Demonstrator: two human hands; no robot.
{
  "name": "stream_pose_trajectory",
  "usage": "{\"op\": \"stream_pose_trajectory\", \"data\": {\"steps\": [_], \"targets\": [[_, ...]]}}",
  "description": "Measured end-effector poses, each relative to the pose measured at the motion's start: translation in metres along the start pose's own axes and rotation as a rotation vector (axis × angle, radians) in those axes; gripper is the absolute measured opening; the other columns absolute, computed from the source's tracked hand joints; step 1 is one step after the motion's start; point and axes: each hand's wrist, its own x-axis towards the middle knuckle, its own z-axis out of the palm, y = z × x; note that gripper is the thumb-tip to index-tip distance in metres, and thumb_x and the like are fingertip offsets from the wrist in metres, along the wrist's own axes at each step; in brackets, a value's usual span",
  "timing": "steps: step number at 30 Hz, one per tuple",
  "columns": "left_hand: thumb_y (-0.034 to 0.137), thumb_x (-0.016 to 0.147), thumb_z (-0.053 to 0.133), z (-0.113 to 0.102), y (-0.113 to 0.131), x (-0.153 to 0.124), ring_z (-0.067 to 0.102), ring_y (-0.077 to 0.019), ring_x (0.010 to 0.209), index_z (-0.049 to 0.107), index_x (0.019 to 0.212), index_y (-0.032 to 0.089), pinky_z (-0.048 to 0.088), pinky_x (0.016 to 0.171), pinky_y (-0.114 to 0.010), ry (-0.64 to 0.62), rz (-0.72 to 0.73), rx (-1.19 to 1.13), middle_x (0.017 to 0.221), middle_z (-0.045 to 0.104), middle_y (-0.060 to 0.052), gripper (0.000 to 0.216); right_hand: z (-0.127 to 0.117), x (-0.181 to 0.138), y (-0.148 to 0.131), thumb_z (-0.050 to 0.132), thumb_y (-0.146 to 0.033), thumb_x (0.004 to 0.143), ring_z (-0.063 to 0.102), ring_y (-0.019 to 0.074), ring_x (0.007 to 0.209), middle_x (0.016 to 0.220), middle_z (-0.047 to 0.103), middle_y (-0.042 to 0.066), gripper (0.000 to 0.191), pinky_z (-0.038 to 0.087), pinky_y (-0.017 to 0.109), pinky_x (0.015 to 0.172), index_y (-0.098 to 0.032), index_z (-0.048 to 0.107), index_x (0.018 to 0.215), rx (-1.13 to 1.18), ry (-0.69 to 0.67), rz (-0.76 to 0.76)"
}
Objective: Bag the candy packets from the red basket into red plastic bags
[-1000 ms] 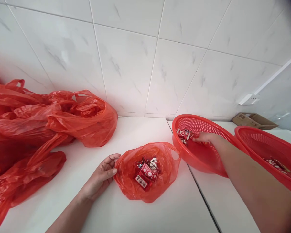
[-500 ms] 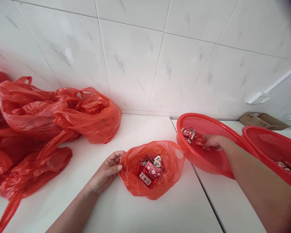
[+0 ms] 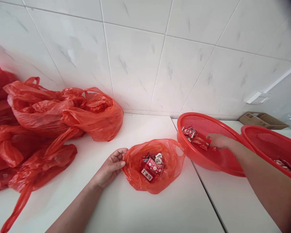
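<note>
A small red plastic bag lies open on the white counter with several red candy packets inside. My left hand pinches its left rim, holding the mouth open. My right hand reaches into a red mesh basket just right of the bag and is closed on red candy packets. A few more packets lie at the basket's far left inside.
A heap of crumpled red plastic bags fills the counter's left side. A second red mesh basket with some packets stands at the far right. A flat cardboard box rests behind it. A tiled wall backs the counter.
My right hand has drawn back to the right inside the basket and closed on packets. My left hand stays on the bag's rim. The camera has shifted slightly.
</note>
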Motion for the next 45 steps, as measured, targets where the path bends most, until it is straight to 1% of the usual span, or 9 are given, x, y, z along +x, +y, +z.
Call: {"op": "stream_pose_trajectory", "data": {"steps": [4,9,12,17,22,28,37,41,45], "targets": [[0.013,0.075,0.069,-0.003,-0.002,0.000,0.063,-0.0178,0.091,0.057,0.111,0.023,0.048,0.079,-0.028,-0.016,0.006,-0.006,0.108,0.064,-0.005,0.039,-0.017,-0.016,-0.023,0.060,-0.011,0.075,0.057,0.0192,0.069,0.072,0.063,0.008,0.010,0.036,0.031,0.058,-0.017,0.062,0.084,-0.088,0.052,-0.036],[0.010,0.077,0.067,-0.005,-0.004,0.000,0.064,-0.0127,0.079,0.055,0.116,0.025,0.048,0.073,-0.025,-0.017,-0.007,-0.020,0.098,0.067,-0.002,0.043,-0.015,-0.076,-0.088,0.051,-0.033,0.083,0.060,0.0186,0.084,0.095,0.066,0.003,0.020,0.041,0.028,0.068,-0.027,0.060,0.100,0.044,0.154,-0.284],[0.009,0.077,0.066,-0.005,-0.004,-0.001,0.064,-0.0123,0.079,0.054,0.117,0.024,0.048,0.073,-0.024,-0.012,-0.001,-0.017,0.097,0.067,-0.002,0.044,0.009,-0.120,-0.128,0.053,-0.030,0.080,0.061,0.0162,0.080,0.091,0.067,-0.001,0.019,0.044,0.026,0.070,-0.028,0.062,0.097,0.203,-0.026,-0.513],[0.009,0.078,0.065,-0.006,-0.004,-0.003,0.064,-0.0135,0.081,0.052,0.118,0.022,0.049,0.075,-0.025,-0.020,0.015,-0.011,0.099,0.067,-0.004,0.044,0.064,-0.154,-0.162,0.050,-0.033,0.083,0.061,0.0149,0.073,0.091,0.067,-0.001,0.021,0.045,0.026,0.063,-0.026,0.061,0.099,0.216,-0.275,-0.644],[0.008,0.077,0.066,-0.006,-0.005,-0.002,0.064,-0.0119,0.076,0.053,0.117,0.021,0.050,0.072,-0.024,-0.027,0.020,-0.030,0.094,0.067,-0.004,0.044,0.104,-0.160,-0.151,0.050,-0.025,0.085,0.060,0.0188,0.086,0.101,0.061,0.005,0.020,0.046,0.031,0.075,-0.022,0.065,0.097,-0.020,-0.286,-0.737],[0.008,0.077,0.066,-0.005,-0.003,-0.001,0.064,-0.0117,0.076,0.053,0.116,0.021,0.050,0.072,-0.023,-0.029,0.009,-0.035,0.096,0.066,-0.004,0.044,0.123,-0.170,-0.126,0.053,-0.016,0.084,0.057,0.0181,0.100,0.114,0.053,0.006,0.044,0.048,0.032,0.085,-0.029,0.054,0.126,-0.041,-0.166,-0.833],[0.017,0.074,0.071,-0.001,-0.001,-0.003,0.062,-0.0152,0.085,0.054,0.113,0.023,0.049,0.075,-0.026,0.051,0.010,0.051,0.104,0.063,-0.005,0.043,0.130,-0.165,-0.095,0.050,-0.023,0.087,0.043,0.0290,0.123,0.132,0.042,0.017,0.040,0.038,0.046,0.102,-0.016,0.051,0.126,-0.077,0.702,-0.705],[0.027,0.075,0.070,0.007,0.006,-0.008,0.060,-0.0146,0.086,0.054,0.110,0.023,0.049,0.077,-0.028,0.184,0.029,0.215,0.105,0.058,-0.004,0.039,0.146,-0.172,-0.077,0.053,-0.030,0.085,0.034,0.0296,0.131,0.141,0.036,0.017,0.057,0.034,0.048,0.106,-0.016,0.036,0.138,0.104,0.717,-0.542],[0.047,0.076,0.064,0.021,0.011,-0.025,0.058,-0.0181,0.086,0.045,0.121,0.026,0.049,0.077,-0.034,0.388,0.019,0.644,0.110,0.052,-0.005,0.053,0.154,-0.173,-0.060,0.055,-0.039,0.084,0.042,0.0271,0.128,0.141,0.040,0.015,0.070,0.040,0.045,0.102,-0.018,0.024,0.144,0.389,0.534,-0.360]]}}
